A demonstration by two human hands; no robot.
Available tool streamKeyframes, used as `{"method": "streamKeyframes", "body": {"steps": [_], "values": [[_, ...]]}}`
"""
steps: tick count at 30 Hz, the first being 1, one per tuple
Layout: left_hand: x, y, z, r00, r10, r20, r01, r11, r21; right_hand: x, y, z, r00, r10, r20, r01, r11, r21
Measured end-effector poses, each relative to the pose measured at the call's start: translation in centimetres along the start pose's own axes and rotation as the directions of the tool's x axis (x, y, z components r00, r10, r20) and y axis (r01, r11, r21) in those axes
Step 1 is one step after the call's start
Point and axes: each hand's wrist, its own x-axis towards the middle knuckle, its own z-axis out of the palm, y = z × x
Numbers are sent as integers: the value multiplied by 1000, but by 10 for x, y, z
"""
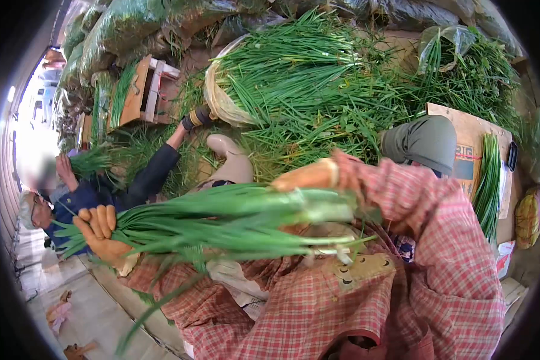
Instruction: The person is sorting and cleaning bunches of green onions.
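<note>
A big bunch of chives (222, 225) lies sideways across my lap, leaf tips to the left and pale stalk ends to the right, partly blurred. My left hand (107, 237), in an orange glove, is closed around the leafy end. My right hand (306, 177), gloved alike, grips the bunch from above near the pale ends; its fingertips are mostly hidden. A few stalks hang loose below the bunch. Beyond it, a large heap of chives (294, 66) spreads over the floor, partly on a pale plastic sheet (213, 90).
At left, a co-worker in dark clothes (153, 174) holds some greens. A wooden stand (135, 93) is at upper left. On the right, a board (462, 129) carries a neat chive bundle (489, 186) and a dark phone-like object (512, 156). Filled plastic bags (126, 36) line the back.
</note>
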Motion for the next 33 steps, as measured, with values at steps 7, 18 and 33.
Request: {"method": "streamKeyframes", "body": {"steps": [7,18,33], "values": [[-84,-38,-87,839,33,-543,-25,999,22,-85,17,7,644,96,-759,-448,852,-273],[-175,-101,-177,327,425,-844,-89,903,421,-250,-122,-20,-108,-827,-552,-820,388,-421],[-257,-103,-221,820,482,-310,4,536,844,-79,25,-43,431,-219,-875,-634,616,-466]]}}
